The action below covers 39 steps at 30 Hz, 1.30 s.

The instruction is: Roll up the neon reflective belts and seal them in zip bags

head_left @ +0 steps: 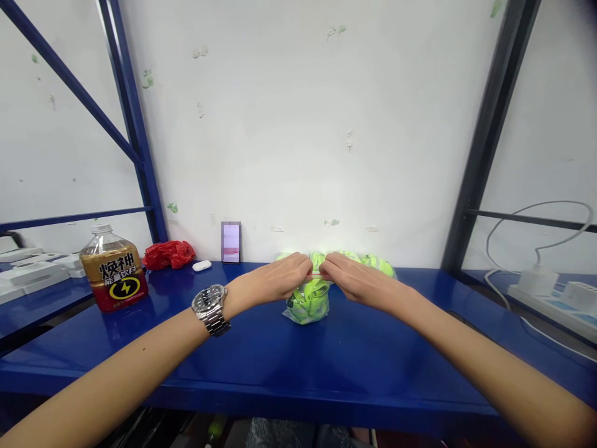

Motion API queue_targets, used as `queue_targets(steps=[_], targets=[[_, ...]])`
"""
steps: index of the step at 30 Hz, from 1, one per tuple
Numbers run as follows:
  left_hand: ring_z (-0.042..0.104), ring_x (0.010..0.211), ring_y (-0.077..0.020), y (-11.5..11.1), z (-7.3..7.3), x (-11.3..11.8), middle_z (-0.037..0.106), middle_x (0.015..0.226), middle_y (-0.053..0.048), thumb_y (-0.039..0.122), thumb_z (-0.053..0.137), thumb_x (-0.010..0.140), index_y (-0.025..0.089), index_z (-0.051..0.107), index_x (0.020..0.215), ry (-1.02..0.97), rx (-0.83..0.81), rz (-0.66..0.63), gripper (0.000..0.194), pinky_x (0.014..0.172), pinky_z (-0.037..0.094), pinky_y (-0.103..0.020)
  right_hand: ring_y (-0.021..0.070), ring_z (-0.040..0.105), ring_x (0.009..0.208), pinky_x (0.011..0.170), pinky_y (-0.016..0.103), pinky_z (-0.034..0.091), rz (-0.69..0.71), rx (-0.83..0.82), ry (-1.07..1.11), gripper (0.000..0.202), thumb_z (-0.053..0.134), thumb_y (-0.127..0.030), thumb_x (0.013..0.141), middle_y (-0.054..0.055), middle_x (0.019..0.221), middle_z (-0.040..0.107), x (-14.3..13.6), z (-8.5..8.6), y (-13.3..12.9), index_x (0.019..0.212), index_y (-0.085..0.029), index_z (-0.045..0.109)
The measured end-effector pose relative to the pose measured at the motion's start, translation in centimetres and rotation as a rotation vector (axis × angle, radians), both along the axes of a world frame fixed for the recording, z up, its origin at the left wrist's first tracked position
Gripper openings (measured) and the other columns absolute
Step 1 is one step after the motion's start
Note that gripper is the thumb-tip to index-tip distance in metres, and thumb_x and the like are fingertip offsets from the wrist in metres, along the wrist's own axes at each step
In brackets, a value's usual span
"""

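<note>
A clear plastic bag [306, 306] with folded neon yellow-green fabric inside hangs or stands just above the blue table [261, 367], near its middle. My left hand [286, 275], with a metal watch on the wrist, pinches the left part of the bag's top edge. Opposite it, my right hand [347, 280] pinches the right part of that edge. A thin red line runs along the edge between the two hands. Behind them, more yellow-green bundles [380, 266] lie by the wall, partly hidden by my hands.
At the left are a large drink bottle [114, 270], a red plastic bag [168, 254], a white earphone case [202, 266] and a phone [231, 242] leaning on the wall. A power strip [555, 298] with cables is at the right, beyond a dark post [489, 137].
</note>
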<state>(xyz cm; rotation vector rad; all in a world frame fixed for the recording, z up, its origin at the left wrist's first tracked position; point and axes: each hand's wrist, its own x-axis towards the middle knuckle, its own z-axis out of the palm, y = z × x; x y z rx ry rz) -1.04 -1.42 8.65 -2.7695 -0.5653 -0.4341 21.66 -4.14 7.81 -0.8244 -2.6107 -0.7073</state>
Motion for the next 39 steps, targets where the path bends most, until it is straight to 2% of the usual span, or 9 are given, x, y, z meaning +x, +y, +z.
queue_targets(steps=[12,19,27,32,39], targets=[[0.046,0.078,-0.017,-0.8,0.64,0.35,0.05,0.088,-0.008,0.02,0.031,0.098,0.014,0.043,0.09,0.031,-0.019,0.047,0.016,0.07,0.038,-0.029,0.0155,0.039,0.068,0.061,0.028,0.032,-0.015,-0.01,0.006,0.021,0.035,0.003,0.083,0.007,0.085,0.047,-0.12,-0.14,0.06,0.086,-0.017,0.043],[0.046,0.079,-0.0172,-0.65,0.46,0.34,0.05,0.089,-0.008,0.018,0.03,0.098,0.014,0.043,0.091,0.041,0.006,0.048,0.015,0.07,0.039,-0.029,0.0151,0.039,0.067,0.06,0.027,0.03,0.005,0.023,0.014,0.021,0.036,0.003,0.083,0.006,0.083,0.047,-0.12,-0.24,0.16,0.085,-0.017,0.044],[0.047,0.079,-0.0173,-0.64,0.36,0.68,0.05,0.089,-0.009,0.015,0.033,0.096,0.014,0.043,0.091,0.051,0.006,0.076,0.011,0.071,0.039,-0.029,0.015,0.039,0.065,0.059,0.028,0.029,0.041,-0.013,0.05,0.02,0.037,0.002,0.082,0.005,0.081,0.048,-0.18,-0.27,0.24,0.084,-0.018,0.044],[0.046,0.079,-0.0168,-0.55,0.26,0.46,0.05,0.089,-0.008,0.019,0.031,0.098,0.014,0.044,0.091,0.031,0.01,0.056,0.015,0.071,0.039,-0.028,0.0149,0.039,0.066,0.06,0.027,0.03,0.006,-0.011,0.029,0.022,0.036,0.004,0.081,0.006,0.083,0.048,-0.17,-0.22,0.13,0.084,-0.017,0.043],[0.045,0.079,-0.0169,-0.8,0.14,0.4,0.05,0.088,-0.008,0.019,0.028,0.099,0.013,0.045,0.091,0.049,0.107,0.047,0.02,0.071,0.039,-0.028,0.0153,0.039,0.068,0.061,0.027,0.032,-0.002,-0.023,0.024,0.022,0.036,0.004,0.081,0.006,0.083,0.047,-0.18,-0.17,0.05,0.085,-0.017,0.042]])
